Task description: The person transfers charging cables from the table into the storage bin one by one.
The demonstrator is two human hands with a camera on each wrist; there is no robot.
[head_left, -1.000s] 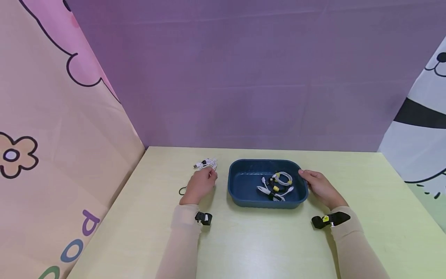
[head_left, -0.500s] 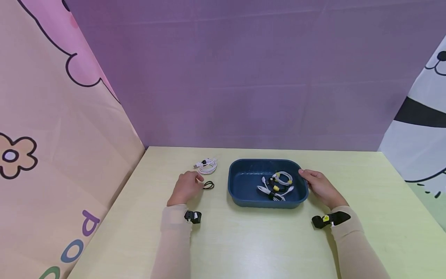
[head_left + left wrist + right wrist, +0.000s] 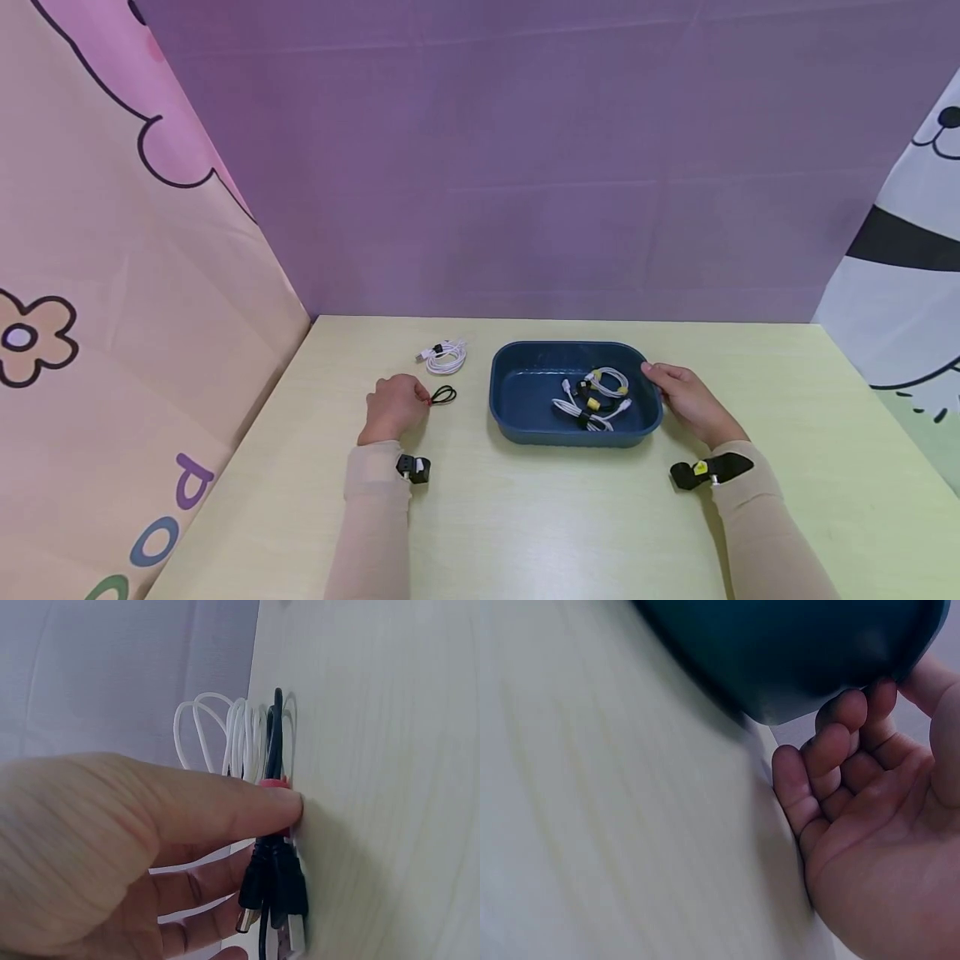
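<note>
**Left hand (image 3: 393,407) pinching a black cable (image 3: 274,754), right hand (image 3: 690,402) on the bin (image 3: 573,439)**

So the black cable is over toward the left edge of the tabletop (image 3: 562,517), closer to the far edge than the near one. The left thumb presses across it right at a red tie (image 3: 273,782), with the other fingers curled in behind, so yeah, that's a proper pinch. The loop pokes out past the thumb on one side, and the plugs (image 3: 286,877) stick out on the other, a couple showing metal ends. Can't really tell if the cable is resting on the tabletop or lifted a hair off it.

Just beyond it, nearer the far edge, there's a coiled white cable (image 3: 238,742) with a black tie (image 3: 438,349).

The bin's blue and sits right of both, a bit short of the far edge. Right hand grips its right end: thumb up at the rim, fingers bent, a fingertip or two against the outside wall. A heap (image 3: 594,405) of white and black cables lies in the bin's right half, with yellow and black ties in there.

Both sleeves (image 3: 375,517) are beige.
</note>
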